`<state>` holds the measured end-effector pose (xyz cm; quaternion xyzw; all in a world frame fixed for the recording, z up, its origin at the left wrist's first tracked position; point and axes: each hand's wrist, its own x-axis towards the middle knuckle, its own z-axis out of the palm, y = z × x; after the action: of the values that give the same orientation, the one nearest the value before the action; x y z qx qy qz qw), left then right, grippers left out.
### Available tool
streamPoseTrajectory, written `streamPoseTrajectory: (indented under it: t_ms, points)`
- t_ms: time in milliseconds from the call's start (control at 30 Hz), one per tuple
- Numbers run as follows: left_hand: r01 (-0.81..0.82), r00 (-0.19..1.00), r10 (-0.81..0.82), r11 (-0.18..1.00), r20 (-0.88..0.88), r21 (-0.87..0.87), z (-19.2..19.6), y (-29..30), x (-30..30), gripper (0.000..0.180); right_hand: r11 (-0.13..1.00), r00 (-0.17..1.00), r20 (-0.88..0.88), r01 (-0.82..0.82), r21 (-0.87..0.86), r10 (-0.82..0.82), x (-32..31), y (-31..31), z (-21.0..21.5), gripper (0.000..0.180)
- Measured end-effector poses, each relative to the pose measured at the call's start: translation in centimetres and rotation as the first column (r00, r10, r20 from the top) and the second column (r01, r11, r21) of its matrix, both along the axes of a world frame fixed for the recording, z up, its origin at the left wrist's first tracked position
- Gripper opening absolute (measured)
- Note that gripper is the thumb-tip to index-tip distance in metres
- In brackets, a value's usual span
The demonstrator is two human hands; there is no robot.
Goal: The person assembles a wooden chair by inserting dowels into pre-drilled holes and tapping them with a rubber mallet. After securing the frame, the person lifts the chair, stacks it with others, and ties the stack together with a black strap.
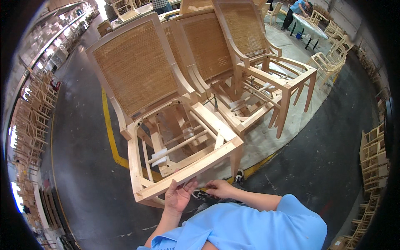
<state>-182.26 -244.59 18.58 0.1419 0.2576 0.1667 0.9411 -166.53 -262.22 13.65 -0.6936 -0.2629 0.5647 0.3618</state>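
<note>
A bare wooden chair frame with a woven cane back stands right in front of me, its seat opening uncovered. Palm up, my left hand is at the near seat rail, fingers spread and thumb against or very close to the wood. It does not wrap round the rail. My right hand is just to the right of it, in front of my body and apart from the chair. Its fingers are curled together; whatever they may hold is hidden. A small white wrapped piece lies on the bars inside the frame.
More cane-backed chair frames crowd behind, and one armchair frame stands to the right on a pale floor sheet. Yellow lines mark the dark floor. Stacked frames line both sides. A co-worker bends over a far table.
</note>
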Motion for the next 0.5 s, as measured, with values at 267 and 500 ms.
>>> streamPoseTrajectory:
  t_ms: [267,500]
  points:
    - [-0.163,0.986,0.165,0.985,-0.029,0.053,-0.3,-4.5,5.1,0.058,0.979,0.979,0.027,0.199,0.05,-0.201,10.0,-12.9,-1.1,0.035]
    - [-0.376,0.904,0.409,0.9,-0.126,0.222,1.2,-8.1,11.8,0.055,0.91,0.889,0.202,0.413,0.038,-0.412,21.5,-31.6,-1.5,0.034]
